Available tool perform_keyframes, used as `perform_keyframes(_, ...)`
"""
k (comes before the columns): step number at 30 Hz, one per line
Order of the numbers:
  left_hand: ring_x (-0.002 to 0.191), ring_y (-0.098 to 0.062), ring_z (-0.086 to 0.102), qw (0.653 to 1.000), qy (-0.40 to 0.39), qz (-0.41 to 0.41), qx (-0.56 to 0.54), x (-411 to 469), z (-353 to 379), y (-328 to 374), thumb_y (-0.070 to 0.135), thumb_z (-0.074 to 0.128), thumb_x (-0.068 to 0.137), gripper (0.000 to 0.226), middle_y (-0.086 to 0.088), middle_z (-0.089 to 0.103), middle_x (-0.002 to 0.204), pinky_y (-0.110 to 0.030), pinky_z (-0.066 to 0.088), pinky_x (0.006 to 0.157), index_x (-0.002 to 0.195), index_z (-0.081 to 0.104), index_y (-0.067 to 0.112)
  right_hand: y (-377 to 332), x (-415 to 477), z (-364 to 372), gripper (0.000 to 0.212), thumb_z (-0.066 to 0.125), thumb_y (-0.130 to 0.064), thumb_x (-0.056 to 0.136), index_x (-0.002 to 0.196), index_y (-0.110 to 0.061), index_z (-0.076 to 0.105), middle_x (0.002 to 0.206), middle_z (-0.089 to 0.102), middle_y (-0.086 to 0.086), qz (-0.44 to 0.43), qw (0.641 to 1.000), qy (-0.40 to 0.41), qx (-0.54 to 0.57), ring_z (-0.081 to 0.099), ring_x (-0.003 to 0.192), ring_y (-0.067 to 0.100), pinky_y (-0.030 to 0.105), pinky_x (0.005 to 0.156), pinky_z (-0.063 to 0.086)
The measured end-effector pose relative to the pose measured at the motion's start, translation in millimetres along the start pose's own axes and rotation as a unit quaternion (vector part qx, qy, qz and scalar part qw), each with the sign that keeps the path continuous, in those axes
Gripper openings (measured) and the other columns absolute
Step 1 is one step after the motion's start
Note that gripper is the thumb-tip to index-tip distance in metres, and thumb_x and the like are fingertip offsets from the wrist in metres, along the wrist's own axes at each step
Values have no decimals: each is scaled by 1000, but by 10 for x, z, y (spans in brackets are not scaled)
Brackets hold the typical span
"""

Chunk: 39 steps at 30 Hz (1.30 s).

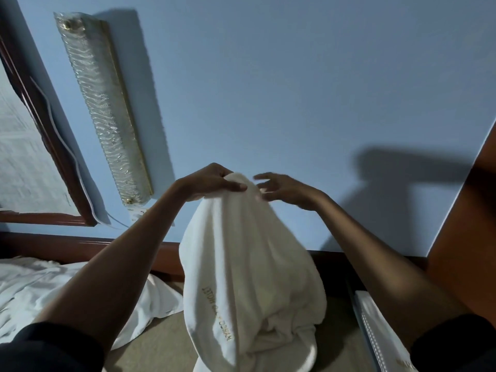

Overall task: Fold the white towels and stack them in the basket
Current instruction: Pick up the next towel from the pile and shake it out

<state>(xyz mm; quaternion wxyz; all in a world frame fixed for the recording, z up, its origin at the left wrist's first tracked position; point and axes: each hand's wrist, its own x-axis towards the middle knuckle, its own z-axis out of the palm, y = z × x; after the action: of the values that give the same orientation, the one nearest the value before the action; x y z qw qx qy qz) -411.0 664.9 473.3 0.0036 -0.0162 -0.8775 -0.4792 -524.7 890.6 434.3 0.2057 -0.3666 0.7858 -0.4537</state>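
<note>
A white towel (pixel 249 264) with gold embroidered lettering hangs bunched in front of me, its lower end crumpled near the bottom of the view. My left hand (pixel 214 181) grips its top edge, thumb over the cloth. My right hand (pixel 281 189) is just to the right of that edge, fingers spread and relaxed, touching or almost touching the towel. A pile of white towels (pixel 53 285) lies at the lower left. At the lower right edge sits a white basket (pixel 375 326) with a folded towel inside.
A blue wall (pixel 268 76) fills the view ahead, with a long glass wall light (pixel 104 108) at the left. A dark wood frame (pixel 48 124) is at the far left and a wooden panel (pixel 469 210) at the right. Beige surface (pixel 161 339) lies below.
</note>
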Motion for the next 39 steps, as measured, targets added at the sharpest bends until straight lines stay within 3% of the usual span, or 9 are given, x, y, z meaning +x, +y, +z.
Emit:
perform_keyframes(2, 82, -21, 72, 1000, -23, 6, 20, 21, 32, 57, 27, 80, 87, 22, -13, 77, 92, -32, 56, 73, 97, 79, 7, -83, 9, 75, 25, 74, -34, 92, 115, -28, 67, 114, 70, -9, 3, 996, -80, -35, 63, 114, 8, 31, 104, 49)
perform_keyframes(6, 75, -17, 67, 998, -53, -15, 35, 7, -2, 87, 22, 80, 88, 13, -5, 71, 80, -26, 51, 68, 81, 77, 12, -11, -42, -18, 36, 67, -40, 96, 104, -5, 63, 99, 64, 3, -20, 995, -86, 37, 63, 98, 15, 37, 100, 54)
perform_keyframes(15, 80, -27, 68, 997, 32, -75, 16, -106, -158, -185, 44, 83, 83, 39, -22, 75, 98, -41, 48, 76, 91, 80, 7, 234, -46, -461, 31, 62, -40, 99, 99, -9, 63, 94, 60, 1, -21, 972, 232, 5, 53, 83, 16, 30, 70, 40)
perform_keyframes(20, 66, -19, 65, 996, 72, -42, 17, -126, -220, -204, 42, 80, 87, 37, -10, 71, 77, -28, 49, 60, 85, 77, 5, 279, -97, -527, 28, 63, -39, 98, 96, -11, 62, 88, 57, -3, -10, 969, 245, -30, 49, 77, 13, 29, 69, 37)
perform_keyframes(24, 75, -22, 71, 994, 108, -25, -7, -130, -296, -255, 39, 85, 81, 35, -13, 77, 88, -34, 56, 72, 89, 80, 6, 266, -144, -512, 27, 64, -39, 97, 91, -13, 60, 80, 53, -5, -8, 960, 276, -41, 47, 73, 12, 29, 64, 34)
perform_keyframes(28, 64, -17, 55, 981, 186, -26, -48, -141, -394, -405, 34, 86, 78, 41, -10, 59, 72, -27, 42, 60, 90, 76, -3, 173, -211, -465, 26, 65, -30, 98, 80, -16, 53, 69, 44, -8, -35, 962, 269, -39, 38, 61, 8, 25, 56, 29)
perform_keyframes(31, 75, -21, 53, 961, 257, -36, -92, -118, -417, -558, 26, 86, 81, 43, -12, 57, 79, -32, 45, 67, 95, 72, -11, 4, -242, -398, 26, 65, -28, 98, 79, -16, 51, 63, 41, -7, -66, 969, 235, -33, 30, 54, 9, 22, 49, 25)
perform_keyframes(35, 81, -21, 60, 943, 284, -76, -157, -167, -420, -668, 21, 86, 81, 24, -8, 64, 81, -37, 55, 82, 89, 72, 5, -189, -226, -362, 28, 65, -28, 97, 77, -17, 49, 66, 36, 3, -73, 970, 230, -11, 23, 49, 11, 25, 47, 19)
perform_keyframes(39, 91, -25, 64, 947, 247, -91, -185, -282, -491, -690, 31, 92, 64, 49, -11, 67, 95, -47, 55, 99, 98, 73, 1, -286, -219, -358, 27, 65, -29, 96, 78, -16, 49, 68, 38, 8, -70, 967, 244, -12, 22, 45, 10, 25, 45, 19)
